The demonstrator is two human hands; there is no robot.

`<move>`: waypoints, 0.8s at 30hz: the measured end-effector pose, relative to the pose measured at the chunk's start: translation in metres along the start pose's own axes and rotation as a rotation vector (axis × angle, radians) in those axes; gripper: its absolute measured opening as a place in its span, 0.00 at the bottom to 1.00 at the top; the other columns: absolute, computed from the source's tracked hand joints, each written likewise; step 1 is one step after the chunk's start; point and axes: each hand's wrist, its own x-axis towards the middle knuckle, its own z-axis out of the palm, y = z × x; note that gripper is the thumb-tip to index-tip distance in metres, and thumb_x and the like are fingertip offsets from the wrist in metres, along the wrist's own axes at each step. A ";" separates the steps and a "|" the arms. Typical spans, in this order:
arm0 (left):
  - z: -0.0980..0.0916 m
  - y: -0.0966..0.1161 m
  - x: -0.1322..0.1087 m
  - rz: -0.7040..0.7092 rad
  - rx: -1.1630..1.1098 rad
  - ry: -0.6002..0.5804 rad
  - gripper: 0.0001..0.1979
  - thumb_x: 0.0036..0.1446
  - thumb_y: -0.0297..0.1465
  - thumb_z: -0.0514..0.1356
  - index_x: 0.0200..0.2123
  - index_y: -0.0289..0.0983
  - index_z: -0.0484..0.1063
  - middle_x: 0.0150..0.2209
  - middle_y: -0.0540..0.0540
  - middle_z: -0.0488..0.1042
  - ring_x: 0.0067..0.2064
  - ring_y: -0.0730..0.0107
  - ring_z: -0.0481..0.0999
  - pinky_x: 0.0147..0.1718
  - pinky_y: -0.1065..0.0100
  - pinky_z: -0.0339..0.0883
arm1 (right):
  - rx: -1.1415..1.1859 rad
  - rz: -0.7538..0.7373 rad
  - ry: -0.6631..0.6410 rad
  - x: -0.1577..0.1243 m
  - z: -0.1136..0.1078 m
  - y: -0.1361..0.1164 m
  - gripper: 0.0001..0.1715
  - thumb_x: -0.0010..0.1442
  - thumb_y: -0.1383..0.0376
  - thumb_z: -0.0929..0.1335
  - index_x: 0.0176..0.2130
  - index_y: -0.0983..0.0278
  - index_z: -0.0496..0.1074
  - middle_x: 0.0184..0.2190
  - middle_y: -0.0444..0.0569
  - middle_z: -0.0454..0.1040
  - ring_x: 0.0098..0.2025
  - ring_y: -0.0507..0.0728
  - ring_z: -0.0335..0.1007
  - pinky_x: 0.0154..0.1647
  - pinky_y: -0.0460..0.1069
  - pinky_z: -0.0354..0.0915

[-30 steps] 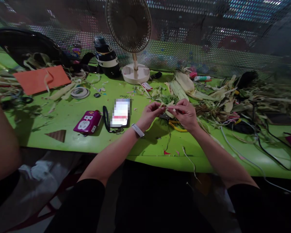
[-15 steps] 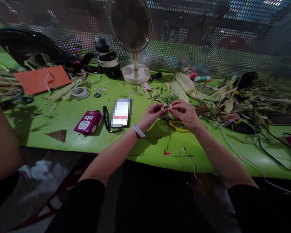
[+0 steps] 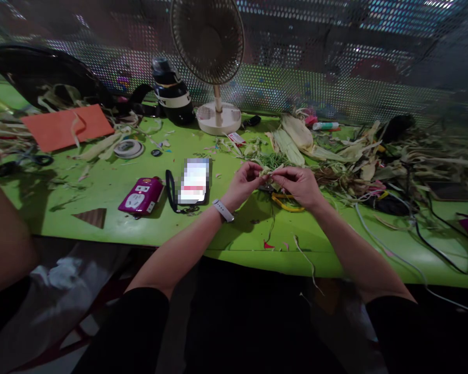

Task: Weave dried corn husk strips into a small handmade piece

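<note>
A small pale piece of corn husk [image 3: 265, 171] is pinched between both hands above the green table. My left hand [image 3: 245, 183], with a pale watch band at its wrist, grips its left side with thumb and fingers. On the other side, my right hand [image 3: 299, 186] pinches the husk with thumb and forefinger. Just below lies a tool with yellow handles [image 3: 287, 203], partly hidden by the right hand. Behind the hands are thin green strands [image 3: 275, 160] and larger corn husks [image 3: 296, 137].
A phone [image 3: 195, 182] and a purple power socket [image 3: 141, 196] lie to the left. Farther back stand a fan [image 3: 219, 118] and a black bottle [image 3: 174, 101]. Dried husks and cables [image 3: 374, 236] cover the right. Another person's arm [image 3: 5, 228] rests at the far left.
My right hand has turned and lowered slightly, its fingers now flatter along the husk. My left hand stays nearly in place. The other person's arm at the left has shifted a little.
</note>
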 end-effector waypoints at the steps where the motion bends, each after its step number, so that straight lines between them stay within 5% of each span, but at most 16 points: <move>1: 0.000 0.000 0.000 0.003 0.009 0.009 0.16 0.45 0.29 0.72 0.32 0.37 0.67 0.25 0.55 0.67 0.27 0.81 0.67 0.30 0.72 0.64 | -0.013 -0.005 0.012 0.000 0.000 0.000 0.15 0.51 0.55 0.74 0.35 0.63 0.78 0.28 0.45 0.77 0.27 0.50 0.67 0.26 0.47 0.64; 8: 0.003 0.001 -0.004 0.122 0.168 0.036 0.18 0.43 0.32 0.73 0.32 0.37 0.67 0.25 0.55 0.66 0.26 0.80 0.63 0.27 0.73 0.57 | -0.119 0.035 0.060 -0.002 0.003 -0.002 0.12 0.50 0.58 0.73 0.29 0.65 0.76 0.22 0.44 0.73 0.22 0.48 0.61 0.24 0.46 0.59; 18: 0.002 -0.007 -0.008 0.264 0.386 -0.022 0.13 0.47 0.32 0.70 0.34 0.41 0.70 0.33 0.48 0.73 0.36 0.69 0.72 0.38 0.66 0.66 | -0.171 0.065 0.155 -0.001 0.005 0.004 0.08 0.46 0.61 0.71 0.25 0.65 0.75 0.20 0.43 0.73 0.21 0.49 0.61 0.23 0.46 0.59; 24: -0.001 -0.004 -0.008 0.244 0.435 0.016 0.13 0.45 0.29 0.70 0.33 0.40 0.71 0.31 0.49 0.74 0.33 0.69 0.73 0.35 0.66 0.63 | -0.093 0.015 0.092 -0.003 0.007 0.002 0.11 0.50 0.58 0.72 0.29 0.63 0.73 0.23 0.44 0.73 0.23 0.50 0.64 0.24 0.47 0.63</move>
